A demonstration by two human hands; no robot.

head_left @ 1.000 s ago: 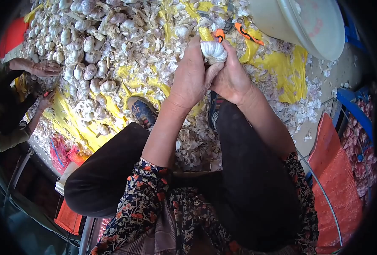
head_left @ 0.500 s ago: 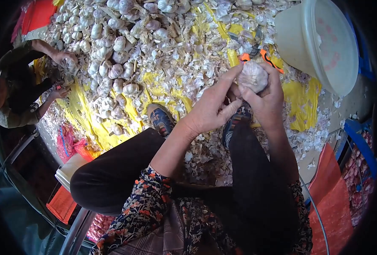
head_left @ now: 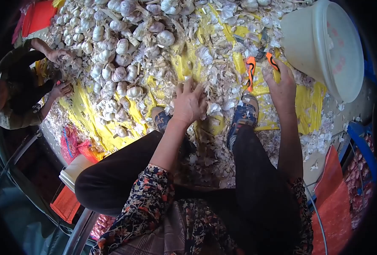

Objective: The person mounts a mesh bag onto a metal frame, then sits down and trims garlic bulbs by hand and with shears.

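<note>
Palm down, the left hand (head_left: pixel 189 104) lies over the papery garlic skins (head_left: pixel 205 155) in the middle of the scene, its fingers loosely spread and a little bent; whether anything sits beneath the palm cannot be told. To its right, the right hand (head_left: pixel 282 87) is at the orange-handled shears (head_left: pixel 251 72), thumb and forefinger apart near the right handle; firm contact cannot be made out. The shears lie with their two handles splayed towards the near side and the dark metal end away, on skins and the yellow plastic sheet (head_left: pixel 311 108).

Whole garlic bulbs (head_left: pixel 122 72) are heaped on the left and far side, the closest of them a little left of the left hand. At far right, just beyond the right hand, is a pale plastic bucket (head_left: pixel 301 44) with pink marks. Below the hands, a patterned shoe (head_left: pixel 244 112) rests among the skins.

On the far left, a co-worker's hands (head_left: pixel 61 89) are at the edge of the heap, with something small and red at the nearer one. Pink netting (head_left: pixel 68 144) lies nearer on that side; red woven sacking (head_left: pixel 330 199) stands at near right.
</note>
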